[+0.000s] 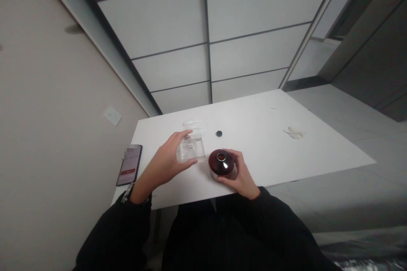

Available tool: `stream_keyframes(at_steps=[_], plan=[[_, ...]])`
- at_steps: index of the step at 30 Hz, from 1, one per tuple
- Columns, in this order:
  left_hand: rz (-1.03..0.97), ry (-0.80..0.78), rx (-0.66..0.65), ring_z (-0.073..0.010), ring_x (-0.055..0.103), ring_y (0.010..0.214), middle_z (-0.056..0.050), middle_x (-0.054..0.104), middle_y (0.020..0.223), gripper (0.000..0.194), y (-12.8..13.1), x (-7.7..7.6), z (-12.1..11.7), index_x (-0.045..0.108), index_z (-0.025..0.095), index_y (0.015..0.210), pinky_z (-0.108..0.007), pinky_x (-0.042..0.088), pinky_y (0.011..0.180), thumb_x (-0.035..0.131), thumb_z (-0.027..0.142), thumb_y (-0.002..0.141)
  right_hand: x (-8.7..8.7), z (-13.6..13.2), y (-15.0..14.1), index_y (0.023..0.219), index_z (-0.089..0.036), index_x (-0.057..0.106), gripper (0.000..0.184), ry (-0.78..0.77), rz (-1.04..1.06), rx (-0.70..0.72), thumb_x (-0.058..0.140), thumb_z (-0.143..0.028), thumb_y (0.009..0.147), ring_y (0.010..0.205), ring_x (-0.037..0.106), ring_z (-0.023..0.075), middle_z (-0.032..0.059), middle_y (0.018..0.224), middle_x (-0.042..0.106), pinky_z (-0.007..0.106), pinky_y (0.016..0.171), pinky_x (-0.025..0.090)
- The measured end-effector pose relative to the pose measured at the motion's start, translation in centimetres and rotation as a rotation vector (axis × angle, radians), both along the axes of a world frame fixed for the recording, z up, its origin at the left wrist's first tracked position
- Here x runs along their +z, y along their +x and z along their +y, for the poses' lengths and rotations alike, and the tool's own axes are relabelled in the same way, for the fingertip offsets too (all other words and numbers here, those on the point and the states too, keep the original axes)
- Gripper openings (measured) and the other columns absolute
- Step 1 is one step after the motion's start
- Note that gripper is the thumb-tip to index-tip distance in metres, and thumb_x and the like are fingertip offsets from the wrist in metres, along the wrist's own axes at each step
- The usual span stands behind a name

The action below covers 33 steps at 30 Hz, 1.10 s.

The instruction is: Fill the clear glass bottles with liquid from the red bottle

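The left hand (165, 159) is clamped on a clear container (197, 148), the right hand (243, 178) on a red jar (217, 168), both near the table's (178, 197) near edge. The step seems to be handling both; moving either calls for a steady grip. A black cap (219, 134) lies beyond the jar.

Is lit rather dimly, with soft, greyish light, seemingly from above. Shows small white glare on the jar (221, 168) and weak shadow on the table (260, 135). Looks slightly soft and grainy, stretched toward the edges, almost without detail in black sleeves (282, 224), and pixelated at the phone (129, 168).
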State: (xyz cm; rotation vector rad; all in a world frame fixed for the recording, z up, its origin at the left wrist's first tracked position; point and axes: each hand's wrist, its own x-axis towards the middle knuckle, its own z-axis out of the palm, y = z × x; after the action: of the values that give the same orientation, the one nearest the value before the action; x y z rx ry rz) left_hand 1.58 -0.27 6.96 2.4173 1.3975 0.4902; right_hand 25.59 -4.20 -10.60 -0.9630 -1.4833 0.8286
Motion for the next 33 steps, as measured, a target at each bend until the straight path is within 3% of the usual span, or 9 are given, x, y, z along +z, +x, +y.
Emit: stream_keyframes(at_steps=[4,8,18,23,33], plan=[[-0.008,-0.053,0.041,-0.0304,0.067,0.122,-0.012,0.067,0.13,0.057,-0.7,0.7,-0.8,0.05,0.021,0.128,-0.05,0.055,0.106,0.081,0.033,0.081,0.4,0.2,0.1,0.143,-0.026,0.048,0.08,-0.008,-0.028,0.025,0.087,-0.051,0.078,0.134,0.06,0.0343,0.0149,0.141,0.061,0.057,0.115,0.049],[0.013,0.023,-0.091,-0.0295,0.067,0.123,-0.011,0.068,0.13,0.048,-1.0,0.8,-0.9,0.056,0.022,0.121,-0.048,0.055,0.107,0.082,0.031,0.081,0.9,0.3,0.3,0.145,-0.025,0.048,0.08,-0.024,-0.046,0.062,0.086,-0.05,0.08,0.138,0.058,0.0345,0.0156,0.145,0.06,0.056,0.119,0.046],[0.184,0.072,-0.245,-0.0291,0.067,0.126,-0.011,0.066,0.138,0.046,-0.1,2.3,-0.6,0.065,0.023,0.128,-0.045,0.057,0.106,0.08,0.035,0.087,1.2,0.6,0.2,0.158,-0.027,0.042,0.086,-0.013,-0.102,0.111,0.082,-0.049,0.085,0.149,0.05,0.0342,0.0142,0.161,0.051,0.055,0.124,0.04],[0.254,0.051,-0.254,-0.0309,0.066,0.127,-0.012,0.07,0.135,0.053,0.4,2.8,-0.3,0.063,0.019,0.128,-0.047,0.055,0.108,0.084,0.036,0.082,1.2,0.6,0.3,0.161,-0.028,0.039,0.09,-0.032,-0.089,0.123,0.082,-0.049,0.085,0.15,0.048,0.0343,0.0131,0.162,0.05,0.055,0.125,0.039],[0.353,0.063,-0.289,-0.0285,0.063,0.132,-0.008,0.068,0.14,0.043,1.6,4.4,-0.2,0.066,0.024,0.123,-0.044,0.053,0.111,0.082,0.037,0.086,1.3,0.6,0.3,0.163,-0.029,0.037,0.094,-0.028,-0.079,0.124,0.083,-0.048,0.084,0.151,0.046,0.0338,0.0116,0.164,0.047,0.055,0.126,0.037]])
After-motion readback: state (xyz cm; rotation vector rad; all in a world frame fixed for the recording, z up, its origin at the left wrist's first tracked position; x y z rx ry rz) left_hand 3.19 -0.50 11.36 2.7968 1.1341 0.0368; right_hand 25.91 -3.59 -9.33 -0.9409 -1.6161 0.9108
